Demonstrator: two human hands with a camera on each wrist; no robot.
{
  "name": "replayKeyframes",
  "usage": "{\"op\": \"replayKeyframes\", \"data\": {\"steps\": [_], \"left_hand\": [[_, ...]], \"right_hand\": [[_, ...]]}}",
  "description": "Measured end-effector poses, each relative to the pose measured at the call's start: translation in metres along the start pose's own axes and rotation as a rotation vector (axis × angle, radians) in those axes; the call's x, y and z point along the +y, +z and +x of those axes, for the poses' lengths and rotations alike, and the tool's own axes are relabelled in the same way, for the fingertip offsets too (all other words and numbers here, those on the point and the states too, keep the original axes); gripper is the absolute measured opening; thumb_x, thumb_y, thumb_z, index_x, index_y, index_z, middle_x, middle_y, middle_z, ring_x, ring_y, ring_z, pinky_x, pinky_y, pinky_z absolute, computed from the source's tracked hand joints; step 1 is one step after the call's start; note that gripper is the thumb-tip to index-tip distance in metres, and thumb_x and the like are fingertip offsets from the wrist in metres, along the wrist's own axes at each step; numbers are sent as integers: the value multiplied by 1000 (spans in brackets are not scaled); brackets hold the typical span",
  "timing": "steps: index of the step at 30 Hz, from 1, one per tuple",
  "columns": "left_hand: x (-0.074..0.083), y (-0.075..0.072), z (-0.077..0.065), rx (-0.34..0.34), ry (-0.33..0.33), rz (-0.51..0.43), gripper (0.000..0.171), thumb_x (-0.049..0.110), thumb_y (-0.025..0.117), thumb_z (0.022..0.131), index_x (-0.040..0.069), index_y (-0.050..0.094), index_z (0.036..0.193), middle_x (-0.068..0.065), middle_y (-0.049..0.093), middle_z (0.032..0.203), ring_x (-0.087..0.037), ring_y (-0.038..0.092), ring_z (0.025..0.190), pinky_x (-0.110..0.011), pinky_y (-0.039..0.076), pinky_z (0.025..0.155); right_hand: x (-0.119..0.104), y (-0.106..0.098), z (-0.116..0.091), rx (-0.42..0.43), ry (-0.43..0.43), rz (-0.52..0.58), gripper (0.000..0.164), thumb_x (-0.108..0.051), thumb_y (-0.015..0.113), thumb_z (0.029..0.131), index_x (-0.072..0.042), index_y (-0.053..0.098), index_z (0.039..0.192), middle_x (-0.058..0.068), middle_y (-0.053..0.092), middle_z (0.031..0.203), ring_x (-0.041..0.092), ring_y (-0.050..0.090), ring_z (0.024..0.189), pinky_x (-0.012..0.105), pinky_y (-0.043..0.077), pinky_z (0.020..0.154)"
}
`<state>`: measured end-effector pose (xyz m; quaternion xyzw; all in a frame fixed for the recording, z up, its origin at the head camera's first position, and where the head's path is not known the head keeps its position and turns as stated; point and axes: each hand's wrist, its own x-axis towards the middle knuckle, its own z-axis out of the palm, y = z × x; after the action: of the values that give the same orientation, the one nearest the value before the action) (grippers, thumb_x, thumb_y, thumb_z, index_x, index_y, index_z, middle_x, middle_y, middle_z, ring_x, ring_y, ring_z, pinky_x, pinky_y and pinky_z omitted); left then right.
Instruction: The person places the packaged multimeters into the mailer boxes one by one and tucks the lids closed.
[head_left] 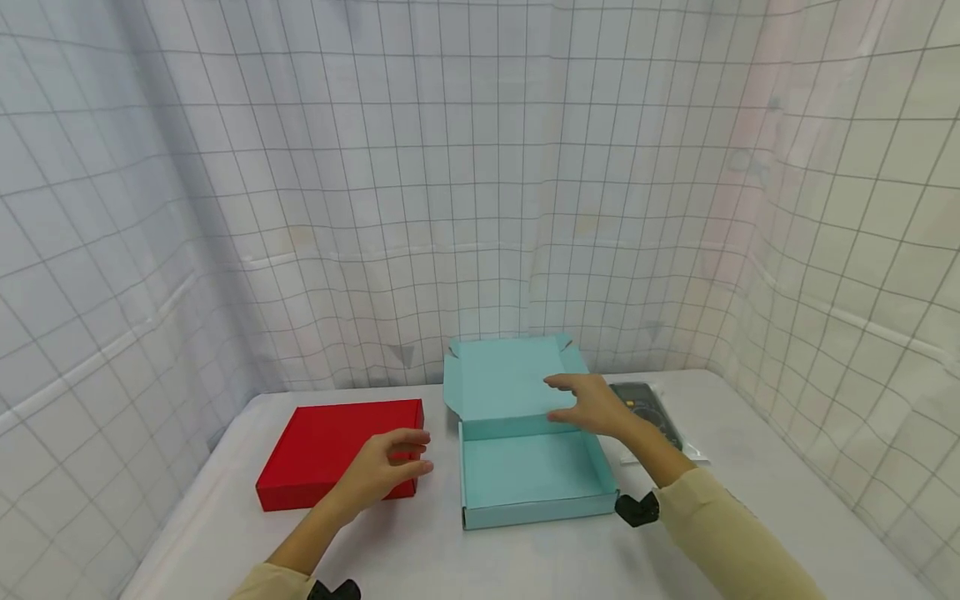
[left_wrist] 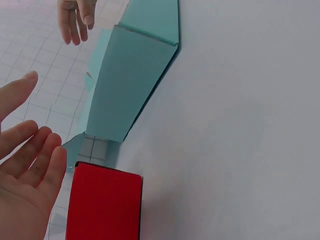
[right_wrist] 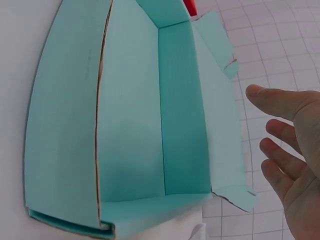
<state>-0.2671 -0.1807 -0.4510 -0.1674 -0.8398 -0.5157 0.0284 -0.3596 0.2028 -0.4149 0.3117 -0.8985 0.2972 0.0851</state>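
Note:
A light-blue cardboard box (head_left: pixel 536 471) sits on the table with its lid (head_left: pixel 510 375) raised and leaning back; in the right wrist view the tray inside is bare. My right hand (head_left: pixel 592 404) hovers over the box's right back part, fingers and thumb spread with nothing between them. To the left lies a closed red box (head_left: pixel 352 433). My left hand (head_left: pixel 382 467) is held above its right front corner, fingers loosely bent, thumb apart, holding nothing. In the left wrist view the left hand (left_wrist: pixel 25 175) appears beside the red box (left_wrist: pixel 105 205).
A dark flat item in clear plastic packaging (head_left: pixel 648 408) lies right of the blue box, partly hidden by the right forearm. A white cloth covers the table (head_left: pixel 420 558). Checked white curtains (head_left: pixel 495 183) hang behind and on both sides.

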Motion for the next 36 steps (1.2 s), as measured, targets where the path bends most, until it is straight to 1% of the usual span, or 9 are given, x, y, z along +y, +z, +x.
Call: {"op": "replayKeyframes", "data": {"steps": [5,9,11,17,21,25,28,32,36], "left_hand": [[1,16,1,16,-35,-27,54,20,85,87,3,64,134,-21,64,131,-45,60,120,-34,60,87],[1,28,2,15,-54,-68,59,17,85,86,0,61,137,-22,62,134,-45,60,121,-38,60,87],[0,34,3,6,-53,-75,61,17,85,87,-2,59,138,-22,61,135,-45,60,122,-39,59,88],[0,54,1,14,-32,-50,61,18,84,88,-6,57,138,-21,61,133,-41,62,119,-41,58,92],[2,64,-3,-8,-38,-69,66,14,83,88,-9,52,141,-23,58,134,-42,60,120,-43,57,93],[2,69,-6,-18,-83,-118,69,12,83,88,-10,49,143,-26,55,136,-44,60,121,-45,58,91],[0,69,-7,-24,-112,-159,68,11,81,89,-11,48,144,-27,55,136,-46,60,121,-47,59,89],[-2,70,-6,-39,-106,-176,66,10,80,91,-12,47,145,-26,56,134,-47,59,123,-47,58,90],[-4,70,-5,-42,-104,-184,66,11,80,91,-11,48,145,-24,57,131,-47,59,124,-47,58,90]], "right_hand": [[11,-7,-8,33,22,8,61,-19,84,90,0,60,142,18,63,137,39,60,125,55,52,99],[21,-11,-14,54,51,34,59,-17,83,90,0,61,141,19,64,137,39,60,125,54,51,100],[24,-13,-17,61,62,38,58,-17,82,90,1,60,141,20,63,137,39,60,125,54,51,100],[29,-21,-23,68,105,31,59,-19,81,91,2,59,142,20,62,139,42,58,126,57,50,100],[33,-27,-27,83,119,0,58,-20,80,93,2,59,142,20,63,138,43,60,124,59,50,98],[38,-32,-32,104,129,-25,58,-22,81,92,1,60,142,19,64,136,41,61,122,60,52,96],[43,-35,-36,111,140,-10,60,-24,81,92,0,59,142,20,63,137,42,61,124,60,51,97],[52,-38,-44,117,164,12,61,-24,80,92,0,58,143,20,62,139,41,60,125,59,50,99],[64,-40,-50,143,177,-1,60,-24,81,91,1,60,141,20,64,136,41,62,122,58,52,98]]}}
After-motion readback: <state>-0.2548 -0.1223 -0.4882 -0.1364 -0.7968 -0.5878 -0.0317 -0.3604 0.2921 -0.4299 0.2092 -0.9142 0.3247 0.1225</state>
